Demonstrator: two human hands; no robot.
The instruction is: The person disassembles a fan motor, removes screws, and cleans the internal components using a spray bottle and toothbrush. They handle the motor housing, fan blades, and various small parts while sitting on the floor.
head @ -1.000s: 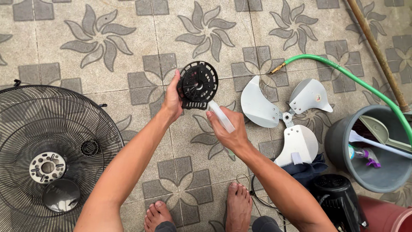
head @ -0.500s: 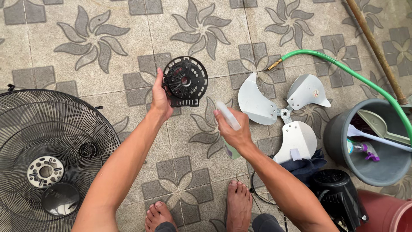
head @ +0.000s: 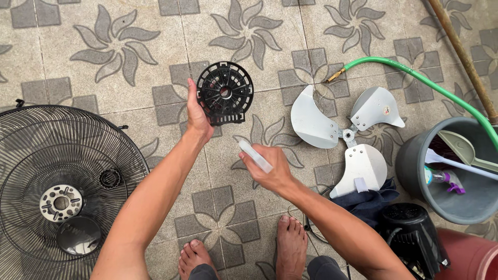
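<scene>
My left hand (head: pixel 198 115) grips a round black slotted plastic fan cover (head: pixel 225 93) by its left rim and holds it out above the tiled floor. My right hand (head: pixel 270 168) is lower and closer to me, closed around a small white brush-like stick (head: pixel 254 155) whose end points up and left, a short way below the cover without touching it.
A black wire fan grille (head: pixel 62 181) lies at the left. A grey three-blade fan propeller (head: pixel 347 136) lies at the right, beside a green hose (head: pixel 410 78), a grey bucket (head: pixel 415 173) with tools, a dark cloth (head: pixel 371 202) and a black motor housing (head: pixel 410 233). My bare feet (head: pixel 290 249) are below.
My left hand has kept the black cover in nearly the same place. My right hand with the white stick has dropped away from the cover, down towards me.
</scene>
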